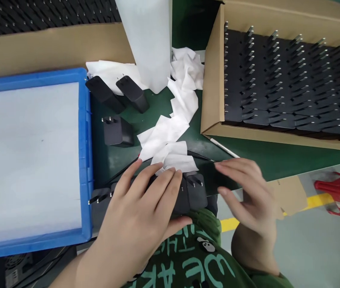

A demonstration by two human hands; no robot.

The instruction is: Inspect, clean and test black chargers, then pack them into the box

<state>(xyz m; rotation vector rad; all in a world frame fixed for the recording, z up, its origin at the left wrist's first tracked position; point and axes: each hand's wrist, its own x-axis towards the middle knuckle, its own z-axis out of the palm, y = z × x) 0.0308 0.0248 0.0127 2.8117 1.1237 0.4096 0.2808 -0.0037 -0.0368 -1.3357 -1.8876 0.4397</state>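
A row of black plug adapters [196, 192], metal prongs showing, lies at the near edge of the green table. Across that row rests my left hand [145, 204], fingers stretched out and slightly spread, thumb on the near side; it hides the middle adapters. To the right of the row my right hand [250, 196] hovers with fingers and thumb apart, holding nothing. Crumpled white wipes [172, 124] trail back from just beyond my left fingertips. Farther back on the left, one adapter [118, 131] sits apart, with two more [133, 93] lying tilted behind it.
A blue-rimmed tray [85, 160] with a white surface takes up the left. An open cardboard box [213, 88] of adapters, prongs up, stands at the right rear. A white upright piece [151, 40] rises at the back. A thin white stick [225, 148] lies beside the box.
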